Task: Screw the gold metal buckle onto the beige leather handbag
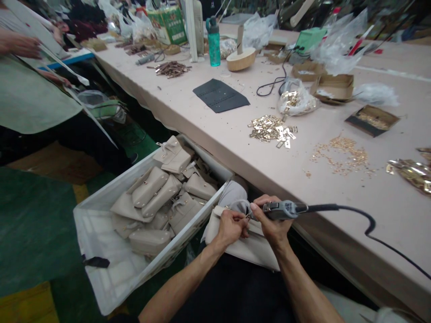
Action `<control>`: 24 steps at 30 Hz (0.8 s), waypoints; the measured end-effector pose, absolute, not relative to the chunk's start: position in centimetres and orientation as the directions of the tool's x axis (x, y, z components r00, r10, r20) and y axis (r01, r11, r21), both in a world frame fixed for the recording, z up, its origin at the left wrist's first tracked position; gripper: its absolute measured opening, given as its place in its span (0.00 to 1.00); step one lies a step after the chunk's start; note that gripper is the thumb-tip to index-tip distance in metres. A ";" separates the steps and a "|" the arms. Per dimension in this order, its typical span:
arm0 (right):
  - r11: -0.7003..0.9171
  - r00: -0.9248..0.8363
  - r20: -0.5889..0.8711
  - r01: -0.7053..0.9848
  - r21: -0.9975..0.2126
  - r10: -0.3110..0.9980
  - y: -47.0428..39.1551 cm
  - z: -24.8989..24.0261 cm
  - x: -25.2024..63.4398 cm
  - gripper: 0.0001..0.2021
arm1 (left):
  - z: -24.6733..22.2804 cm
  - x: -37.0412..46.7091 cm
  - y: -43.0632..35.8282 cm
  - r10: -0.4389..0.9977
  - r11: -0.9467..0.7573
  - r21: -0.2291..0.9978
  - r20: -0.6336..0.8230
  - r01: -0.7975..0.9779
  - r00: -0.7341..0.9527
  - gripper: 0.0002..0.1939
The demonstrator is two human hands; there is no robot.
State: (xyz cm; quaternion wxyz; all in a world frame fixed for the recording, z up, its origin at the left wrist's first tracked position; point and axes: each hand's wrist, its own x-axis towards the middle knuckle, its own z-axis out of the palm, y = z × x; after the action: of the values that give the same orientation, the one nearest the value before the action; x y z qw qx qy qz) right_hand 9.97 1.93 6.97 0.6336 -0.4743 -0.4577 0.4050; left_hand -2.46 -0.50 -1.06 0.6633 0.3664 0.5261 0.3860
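Note:
A beige handbag rests on my lap, under both hands. My right hand is wrapped round a grey and black corded electric screwdriver, its tip pointing left toward the bag's upper part. At that tip, the fingers of my left hand are pinched together against the bag; whatever they hold is too small and hidden to name. The bag's handle loops up behind my fingers. On the table ahead lie a pile of gold metal plates and scattered small gold pieces.
To my left stands a white plastic crate with several beige bags. The tool's black cord crosses the table's right side. Farther back are a black sheet, a teal bottle and cardboard boxes. Another person stands at left.

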 end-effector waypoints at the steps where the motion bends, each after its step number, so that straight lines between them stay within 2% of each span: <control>1: 0.248 0.190 0.232 -0.065 -0.967 0.954 1.9 7.2 10.1 0.09 | -1.0 -2.4 -0.5 0.900 0.429 0.894 -0.410 -0.128 0.150 0.13; 4: 0.334 0.093 0.326 -0.089 -0.939 0.941 1.9 8.6 10.8 0.07 | -1.0 -2.1 -0.5 0.904 0.423 0.896 -0.406 -0.136 0.132 0.13; 8: 0.367 0.239 0.306 -0.279 -0.887 0.921 1.9 11.6 12.7 0.07 | -1.0 -1.7 -0.6 0.908 0.419 0.899 -0.410 -0.132 0.087 0.12; 10: 0.369 0.296 0.278 -0.316 -0.874 0.914 1.9 13.0 14.0 0.07 | -0.7 -1.6 -0.9 0.923 0.382 0.919 -0.375 -0.098 0.083 0.09; 15: 0.393 0.406 0.245 -0.334 -0.857 0.880 1.7 14.2 16.6 0.05 | 0.2 -1.4 -1.4 0.980 0.161 0.963 -0.181 0.216 0.077 0.06; 20: 0.349 0.447 0.141 -0.427 -0.834 0.883 1.5 13.8 18.0 0.06 | 0.6 -0.9 -1.0 0.995 -0.033 0.859 -0.021 0.511 0.100 0.09; 24: 0.353 0.451 0.131 -0.452 -0.819 0.883 1.4 13.2 19.1 0.06 | 0.6 -0.4 -0.8 0.992 -0.110 0.784 0.044 0.611 0.122 0.09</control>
State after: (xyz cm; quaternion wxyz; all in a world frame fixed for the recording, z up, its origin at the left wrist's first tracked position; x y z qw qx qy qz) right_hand 19.13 1.41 13.24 0.7685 -0.3674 -0.2929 0.4343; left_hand -0.36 -0.79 0.60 0.3133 0.6802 0.5891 0.3036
